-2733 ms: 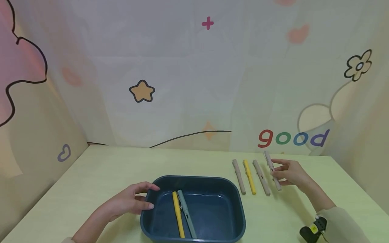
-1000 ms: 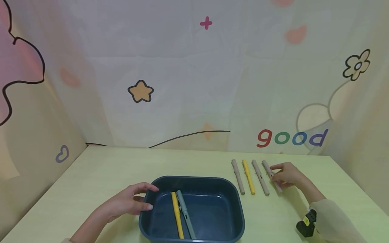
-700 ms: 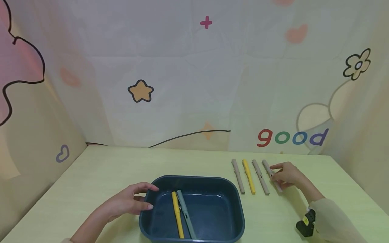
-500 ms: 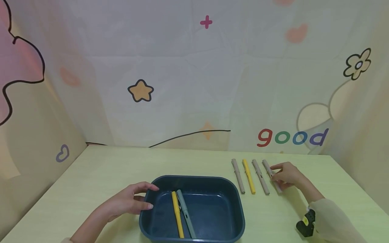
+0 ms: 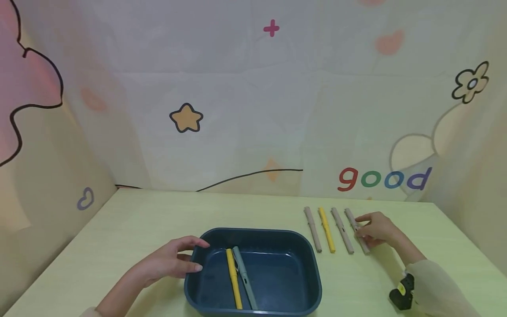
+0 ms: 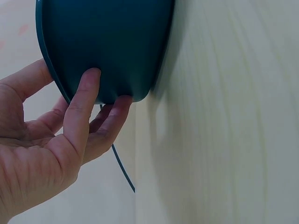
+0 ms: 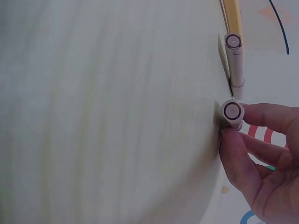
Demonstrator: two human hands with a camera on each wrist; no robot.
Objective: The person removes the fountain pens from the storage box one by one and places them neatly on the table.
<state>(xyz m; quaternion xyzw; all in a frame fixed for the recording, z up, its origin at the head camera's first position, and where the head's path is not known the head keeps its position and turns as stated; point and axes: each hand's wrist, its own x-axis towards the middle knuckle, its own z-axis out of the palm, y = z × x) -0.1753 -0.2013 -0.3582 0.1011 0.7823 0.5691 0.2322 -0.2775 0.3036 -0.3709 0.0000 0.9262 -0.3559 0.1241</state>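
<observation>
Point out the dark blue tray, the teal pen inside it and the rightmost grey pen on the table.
Dark blue tray (image 5: 285, 281): head view, bare floor.
Teal pen (image 5: 245, 278): head view, mid-barrel.
Rightmost grey pen (image 7: 232, 111): right wrist view, round end facing the camera.

You see a printed orange star (image 5: 186, 118) left of centre, a pink plus (image 5: 271, 28) at top centre, colourful "good" lettering (image 5: 386, 180) at right.
</observation>
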